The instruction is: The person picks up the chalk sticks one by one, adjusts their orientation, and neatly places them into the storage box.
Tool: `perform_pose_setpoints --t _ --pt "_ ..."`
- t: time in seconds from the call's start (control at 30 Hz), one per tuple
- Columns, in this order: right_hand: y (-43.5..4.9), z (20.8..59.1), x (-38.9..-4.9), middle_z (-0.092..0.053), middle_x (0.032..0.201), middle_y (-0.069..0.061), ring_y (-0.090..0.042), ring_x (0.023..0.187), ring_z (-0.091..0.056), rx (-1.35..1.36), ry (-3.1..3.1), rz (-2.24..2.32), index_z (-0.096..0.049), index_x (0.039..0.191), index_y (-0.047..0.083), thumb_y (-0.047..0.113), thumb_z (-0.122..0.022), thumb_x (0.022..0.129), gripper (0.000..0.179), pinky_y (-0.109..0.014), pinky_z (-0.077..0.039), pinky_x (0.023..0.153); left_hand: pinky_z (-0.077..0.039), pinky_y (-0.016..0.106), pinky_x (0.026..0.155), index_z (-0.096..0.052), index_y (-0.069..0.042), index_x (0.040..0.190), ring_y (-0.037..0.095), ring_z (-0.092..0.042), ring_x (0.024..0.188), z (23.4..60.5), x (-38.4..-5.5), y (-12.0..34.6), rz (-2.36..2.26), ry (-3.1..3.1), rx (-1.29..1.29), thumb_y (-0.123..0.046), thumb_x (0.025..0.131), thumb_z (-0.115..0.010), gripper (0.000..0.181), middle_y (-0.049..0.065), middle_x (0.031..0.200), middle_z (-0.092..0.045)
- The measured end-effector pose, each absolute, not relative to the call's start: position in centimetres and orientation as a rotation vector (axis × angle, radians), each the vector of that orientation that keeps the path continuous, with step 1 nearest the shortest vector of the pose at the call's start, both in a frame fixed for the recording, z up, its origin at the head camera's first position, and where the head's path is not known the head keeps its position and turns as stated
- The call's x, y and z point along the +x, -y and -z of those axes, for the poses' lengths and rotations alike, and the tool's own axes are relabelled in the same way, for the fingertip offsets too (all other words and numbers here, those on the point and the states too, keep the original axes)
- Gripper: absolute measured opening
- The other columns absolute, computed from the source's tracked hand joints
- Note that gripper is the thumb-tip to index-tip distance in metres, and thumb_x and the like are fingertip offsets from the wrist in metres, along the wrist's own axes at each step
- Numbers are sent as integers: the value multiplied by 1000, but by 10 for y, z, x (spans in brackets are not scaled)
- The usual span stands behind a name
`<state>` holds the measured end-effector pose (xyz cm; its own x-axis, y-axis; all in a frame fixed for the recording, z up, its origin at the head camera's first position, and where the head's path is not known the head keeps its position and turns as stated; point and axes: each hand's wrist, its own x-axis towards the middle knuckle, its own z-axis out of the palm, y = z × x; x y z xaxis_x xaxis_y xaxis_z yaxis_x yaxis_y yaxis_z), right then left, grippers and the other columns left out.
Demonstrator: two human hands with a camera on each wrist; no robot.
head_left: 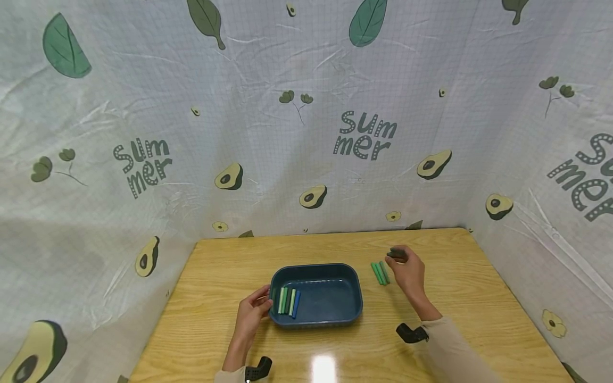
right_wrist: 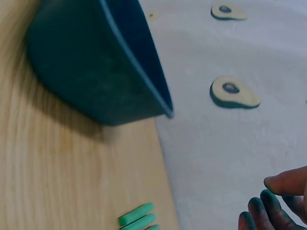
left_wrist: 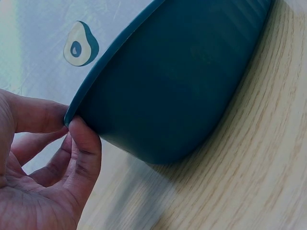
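A dark blue-teal rectangular tray with rounded corners sits on the table. My left hand pinches its left rim between thumb and fingers, as the left wrist view shows close up. Along the tray's left side several slim sticks lie side by side, light green, green, dark green and blue. To the right of the tray, three green sticks lie together on the wood. Just right of and above them is my right hand, fingers loosely bent and dark green toward the tips. No stick shows between its thumb and fingers.
The light wooden table is enclosed at the back and sides by a white sheet printed with avocados, leaves and lettering. A bright reflection lies on the wood near the front. Each wrist wears a black camera.
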<state>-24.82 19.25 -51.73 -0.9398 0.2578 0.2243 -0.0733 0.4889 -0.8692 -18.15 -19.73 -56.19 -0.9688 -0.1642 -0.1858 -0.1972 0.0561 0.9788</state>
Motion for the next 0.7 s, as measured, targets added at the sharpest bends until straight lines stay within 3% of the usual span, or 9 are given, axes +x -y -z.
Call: perform_pose_setpoints --t 0.2,0.47,0.7 --pt "-198 531 -247 -71 106 -16 -31 96 -68 -185 2371 -1412 -64 117 2 12 -70 90 29 -13 -49 70 -54 25 71 -56 -1 137 12 -58 97 560 -181 196 -2095 -2268 -393 2 93 -59 44 22 129 -57" --pt "-201 551 -248 -71 108 -19 -29 94 -70 -303 2329 -1455 -63 119 1 13 -69 91 31 -16 -50 69 -54 25 72 -54 -1 138 15 -59 99 561 -181 197 -2103 -2258 -380 1 94 -58 44 23 131 -56" --pt "-199 563 -250 -71 108 -22 -35 97 -69 -399 2286 -1492 -63 119 -1 10 -69 91 31 -11 -47 63 -53 24 71 -55 0 137 12 -59 97 561 -180 197 -2098 -2267 -392 2 93 -58 44 23 130 -57"
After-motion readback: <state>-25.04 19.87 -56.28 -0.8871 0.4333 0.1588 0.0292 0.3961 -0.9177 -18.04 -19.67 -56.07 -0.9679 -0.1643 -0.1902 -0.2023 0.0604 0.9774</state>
